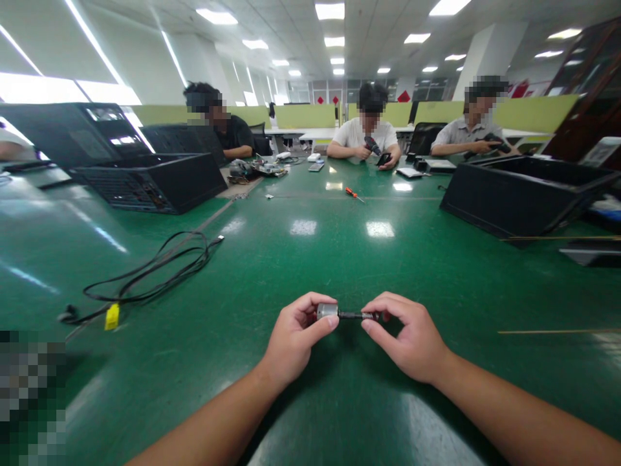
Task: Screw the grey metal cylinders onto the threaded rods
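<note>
The left hand [298, 333] is pinching a silvery cylinder [326, 311], and the right hand [410, 330] is gripping the outer end of a dark shaft [349, 316] between them, over the worktop [334, 265]. Cylinder and shaft are lining up end to end; whether they are fully joined, I cannot tell. Well beyond the hands, an orange-handled screwdriver [352, 192] is lying with nobody holding it.

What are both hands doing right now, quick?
Left hand: closed, holding the silver cylinder between thumb and fingers.
Right hand: closed, pinching the far end of the dark rod between thumb and fingers.
</note>
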Demonstrator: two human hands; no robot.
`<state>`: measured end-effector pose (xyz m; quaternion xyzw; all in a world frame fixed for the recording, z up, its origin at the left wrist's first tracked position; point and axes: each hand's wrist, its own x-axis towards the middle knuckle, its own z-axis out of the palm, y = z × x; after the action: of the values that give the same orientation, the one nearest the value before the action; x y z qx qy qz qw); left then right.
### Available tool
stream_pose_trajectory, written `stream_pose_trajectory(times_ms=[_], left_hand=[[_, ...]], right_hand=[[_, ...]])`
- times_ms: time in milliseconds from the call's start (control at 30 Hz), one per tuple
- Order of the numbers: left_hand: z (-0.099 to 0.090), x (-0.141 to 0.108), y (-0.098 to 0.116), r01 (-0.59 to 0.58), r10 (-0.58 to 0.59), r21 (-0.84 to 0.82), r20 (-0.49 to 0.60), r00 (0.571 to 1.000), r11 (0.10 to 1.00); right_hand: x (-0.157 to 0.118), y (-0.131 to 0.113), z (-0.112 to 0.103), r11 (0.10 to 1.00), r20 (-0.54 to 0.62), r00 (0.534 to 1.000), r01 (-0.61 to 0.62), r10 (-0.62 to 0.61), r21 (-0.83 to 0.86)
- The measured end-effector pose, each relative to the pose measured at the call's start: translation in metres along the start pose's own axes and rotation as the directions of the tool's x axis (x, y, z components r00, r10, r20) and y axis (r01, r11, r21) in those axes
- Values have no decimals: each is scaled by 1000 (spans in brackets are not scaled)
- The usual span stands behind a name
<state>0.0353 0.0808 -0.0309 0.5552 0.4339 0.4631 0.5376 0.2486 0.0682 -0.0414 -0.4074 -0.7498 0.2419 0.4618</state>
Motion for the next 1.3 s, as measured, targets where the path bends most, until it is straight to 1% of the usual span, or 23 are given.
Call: stream_pose_trajectory(times_ms=[233,567,867,1300], left_hand=[[0,-1,1,-10,10,13,-16,1000,1000],[0,0,1,-4,4,-1,-11,1000,1000],[0,0,-1,-11,12,12,-15,1000,1000],[0,-1,0,-3,3,-2,-20,1000,1000]], right_hand=[[1,2,-1,1000,-7,1000,11,-11,-14],[0,2,-3,1000,-6,1000,-5,5,-9],[0,5,-4,1000,-16,1000,10,-10,-24],[1,5,-7,1000,-23,1000,7,-7,1]])
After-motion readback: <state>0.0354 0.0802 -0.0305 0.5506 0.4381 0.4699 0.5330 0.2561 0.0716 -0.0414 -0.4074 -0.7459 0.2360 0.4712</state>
